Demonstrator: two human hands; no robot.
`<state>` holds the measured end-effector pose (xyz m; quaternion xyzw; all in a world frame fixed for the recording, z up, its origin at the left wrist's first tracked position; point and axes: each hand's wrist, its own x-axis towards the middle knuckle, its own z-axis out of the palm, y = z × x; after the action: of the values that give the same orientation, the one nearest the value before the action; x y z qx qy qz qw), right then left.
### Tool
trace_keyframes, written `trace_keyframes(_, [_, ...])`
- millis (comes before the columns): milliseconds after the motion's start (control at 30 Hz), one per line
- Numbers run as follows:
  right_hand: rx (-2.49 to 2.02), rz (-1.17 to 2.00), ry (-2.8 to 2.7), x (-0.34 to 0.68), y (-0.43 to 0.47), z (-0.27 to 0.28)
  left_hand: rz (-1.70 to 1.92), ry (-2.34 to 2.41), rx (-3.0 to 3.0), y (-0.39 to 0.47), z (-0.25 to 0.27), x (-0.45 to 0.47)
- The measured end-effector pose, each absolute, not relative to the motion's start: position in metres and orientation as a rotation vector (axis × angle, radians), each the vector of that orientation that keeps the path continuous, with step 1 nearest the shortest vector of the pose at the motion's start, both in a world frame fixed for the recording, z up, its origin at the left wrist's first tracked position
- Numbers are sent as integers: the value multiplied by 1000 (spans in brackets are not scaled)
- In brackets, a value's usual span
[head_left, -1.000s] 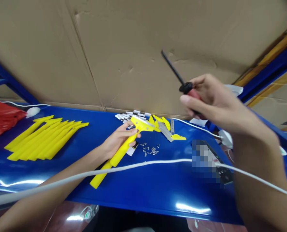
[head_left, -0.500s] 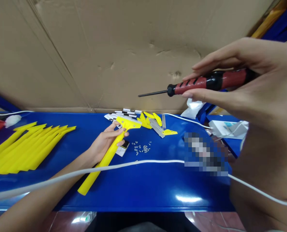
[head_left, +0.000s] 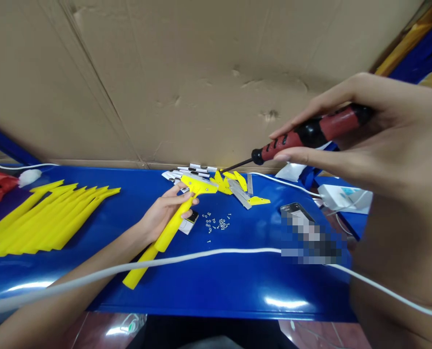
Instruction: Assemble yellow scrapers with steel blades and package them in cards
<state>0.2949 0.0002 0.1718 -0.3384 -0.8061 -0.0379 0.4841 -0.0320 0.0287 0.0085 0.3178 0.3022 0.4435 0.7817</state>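
My left hand [head_left: 172,208] is closed around the neck of a yellow scraper [head_left: 175,225], held tilted with its head up. Two screws show on the head, and a metal strip lies along its upper edge. Just below its lower end, another yellow handle-like length [head_left: 140,271] rests on the table. A red and black screwdriver [head_left: 306,133] is gripped in my right hand [head_left: 376,131], raised well above the table. Its thin shaft points left and down, apart from the scraper. Several small screws and nuts [head_left: 221,224] lie scattered right of my left hand.
Yellow handles [head_left: 56,218] lie in a row at left. Yellow end pieces [head_left: 241,180], metal blades [head_left: 240,194] and white-wrapped pieces [head_left: 197,170] are heaped at the back. A white cable [head_left: 216,251] crosses in front. A phone [head_left: 292,208] and power strip [head_left: 346,198] lie at right.
The screwdriver has come down and tilted, its tip now lower. The scraper has shifted slightly and its lower end now shows apart from the yellow length beneath.
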Motion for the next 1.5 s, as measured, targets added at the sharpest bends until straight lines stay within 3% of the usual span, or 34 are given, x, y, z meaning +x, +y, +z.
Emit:
trace_keyframes(667, [-879, 197, -2287, 273, 11, 159, 924, 658, 667, 26, 9, -27])
trace_keyframes(1500, [-858, 145, -2368, 263, 11, 150, 886, 727, 802, 24, 6, -27])
